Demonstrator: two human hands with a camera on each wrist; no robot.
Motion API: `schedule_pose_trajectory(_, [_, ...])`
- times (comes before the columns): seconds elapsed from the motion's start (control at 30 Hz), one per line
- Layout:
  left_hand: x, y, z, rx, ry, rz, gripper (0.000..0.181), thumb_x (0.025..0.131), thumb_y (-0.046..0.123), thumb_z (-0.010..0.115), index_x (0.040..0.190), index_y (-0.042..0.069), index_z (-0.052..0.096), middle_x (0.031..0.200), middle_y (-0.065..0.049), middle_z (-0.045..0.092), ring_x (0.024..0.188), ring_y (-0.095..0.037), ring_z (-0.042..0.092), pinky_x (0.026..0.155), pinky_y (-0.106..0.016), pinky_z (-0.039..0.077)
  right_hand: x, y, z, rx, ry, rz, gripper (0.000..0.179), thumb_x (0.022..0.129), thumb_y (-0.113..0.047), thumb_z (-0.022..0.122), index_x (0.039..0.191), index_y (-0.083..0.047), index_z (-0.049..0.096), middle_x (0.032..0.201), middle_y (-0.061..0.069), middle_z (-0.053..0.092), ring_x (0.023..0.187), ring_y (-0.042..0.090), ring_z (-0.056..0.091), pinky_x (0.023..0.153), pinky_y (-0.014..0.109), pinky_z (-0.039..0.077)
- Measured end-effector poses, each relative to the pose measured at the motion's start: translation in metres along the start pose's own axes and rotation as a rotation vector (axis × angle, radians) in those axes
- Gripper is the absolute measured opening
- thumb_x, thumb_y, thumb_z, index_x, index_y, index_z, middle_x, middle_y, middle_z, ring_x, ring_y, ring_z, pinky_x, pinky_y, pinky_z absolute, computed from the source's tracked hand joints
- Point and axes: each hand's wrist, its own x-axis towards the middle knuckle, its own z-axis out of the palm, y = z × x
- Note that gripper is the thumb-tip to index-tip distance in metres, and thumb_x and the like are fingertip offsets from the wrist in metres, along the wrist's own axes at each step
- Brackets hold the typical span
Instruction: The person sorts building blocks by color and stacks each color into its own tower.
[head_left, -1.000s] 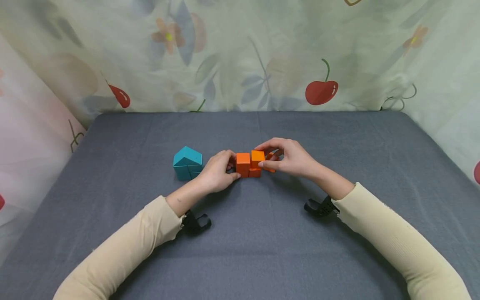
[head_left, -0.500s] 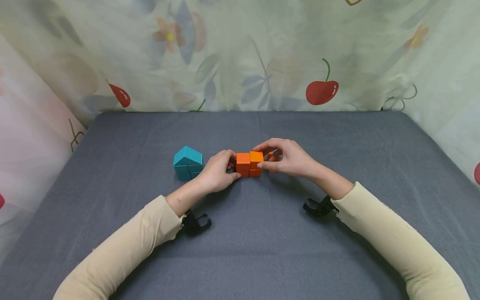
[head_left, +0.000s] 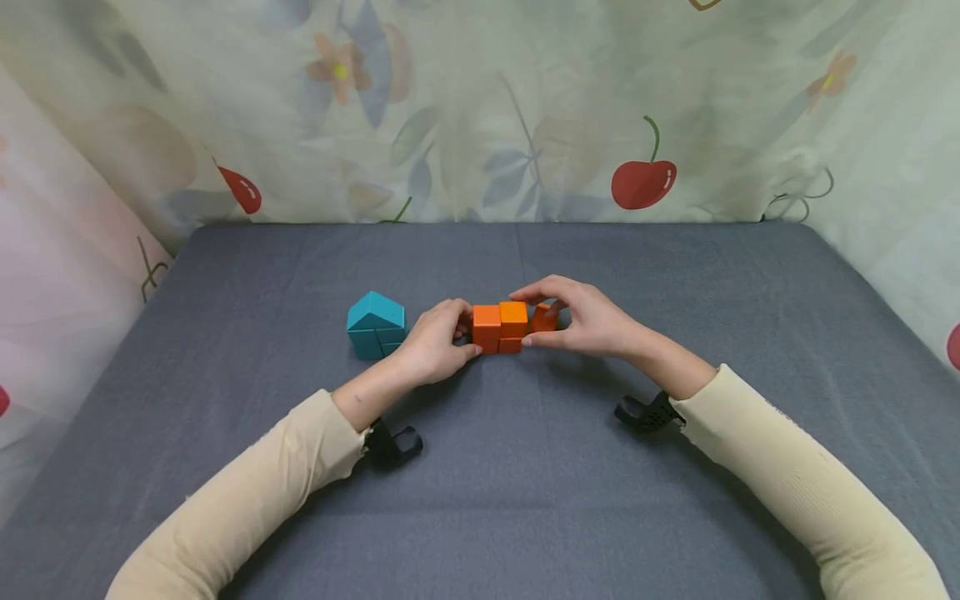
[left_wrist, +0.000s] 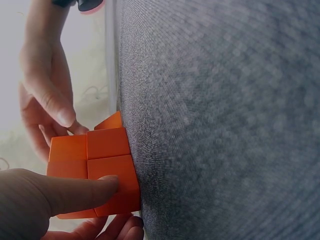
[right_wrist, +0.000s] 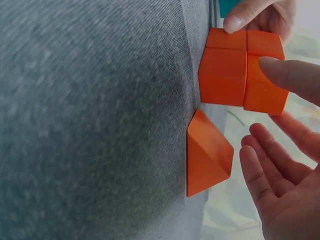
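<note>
Several orange blocks (head_left: 486, 329) stand side by side and stacked, forming a compact two-by-two group at the table's middle. My left hand (head_left: 437, 343) holds the group's left side, with the thumb (left_wrist: 90, 192) on the front face and the fingers partly hidden behind. On the right, the lighter orange upper cube (head_left: 513, 318) rests on a lower block (head_left: 510, 345). My right hand (head_left: 585, 317) is spread beside that cube, thumb and forefinger parted; in the left wrist view its thumb is apart from the blocks. An orange triangular block (right_wrist: 210, 155) lies just right of the group.
Left of my left hand stands a teal block house (head_left: 375, 327) with a triangular roof, partly covered by the hand. Grey cloth (head_left: 510, 467) covers the table. A patterned curtain (head_left: 465, 108) hangs behind the far edge.
My right hand has set the lighter cube flush against the left column, let go and drawn back slightly to the right. My left hand has stayed in place.
</note>
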Motion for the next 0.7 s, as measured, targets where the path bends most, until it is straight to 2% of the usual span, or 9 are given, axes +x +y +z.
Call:
schedule_pose_trajectory(0.17, [0.000,0.000,0.000,0.006,-0.005,-0.004,0.041,0.091,0.013,0.066,0.126,0.000,0.050,0.114,-0.015,0.055,0.103,-0.027,0.051,0.094,-0.038,0.045,-0.002,0.006,-0.003,-0.012,-0.045,0.024,0.061,0.079,-0.017,0.080,0.133,-0.008,0.055,0.130,0.008,0.055,0.117,0.027,0.051,0.093,0.046,0.046])
schedule_pose_trajectory(0.37, [0.001,0.001,-0.001,0.010,-0.006,-0.008,0.041,0.091,0.013,0.066,0.126,0.000,0.050,0.114,-0.015,0.055,0.103,-0.027,0.051,0.094,-0.038,0.045,-0.004,0.014,-0.009,-0.035,-0.113,0.053,0.070,0.079,-0.022,0.080,0.140,-0.009,0.048,0.141,0.010,0.047,0.128,0.030,0.044,0.107,0.052,0.035])
schedule_pose_trajectory(0.53, [0.001,0.001,-0.001,0.008,-0.008,-0.005,0.042,0.091,0.013,0.066,0.126,-0.001,0.050,0.115,-0.015,0.055,0.104,-0.027,0.051,0.095,-0.038,0.045,-0.005,0.020,-0.010,-0.041,-0.174,0.086,0.076,0.079,-0.021,0.079,0.145,-0.012,0.042,0.147,0.011,0.042,0.129,0.029,0.044,0.108,0.051,0.035])
schedule_pose_trajectory(0.7, [-0.001,0.001,-0.001,0.006,-0.004,0.002,0.041,0.091,0.013,0.066,0.126,-0.001,0.050,0.115,-0.015,0.055,0.103,-0.027,0.052,0.094,-0.038,0.045,-0.007,0.023,-0.009,-0.061,-0.196,0.105,0.071,0.083,-0.014,0.075,0.145,-0.010,0.041,0.146,0.014,0.044,0.127,0.030,0.046,0.107,0.049,0.037])
